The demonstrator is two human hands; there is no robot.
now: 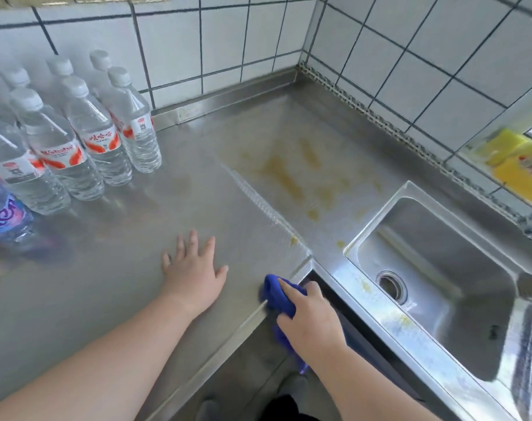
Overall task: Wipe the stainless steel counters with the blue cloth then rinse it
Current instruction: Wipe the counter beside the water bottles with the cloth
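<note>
Now right hand [311, 325] clutches blue cloth [278, 294].

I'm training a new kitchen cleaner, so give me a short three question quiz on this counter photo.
1. True or false: the left hand holds the blue cloth.
2. Multiple choice: where are the yellowish stains thickest? A) among the water bottles; B) on the counter between the wall corner and the sink; C) under the left hand.
3. Fill in: the right hand presses the cloth at the counter's front ____.

Key:
1. False. The left hand lies flat and open on the steel; the right hand's grip is on the cloth.
2. B
3. edge
</note>
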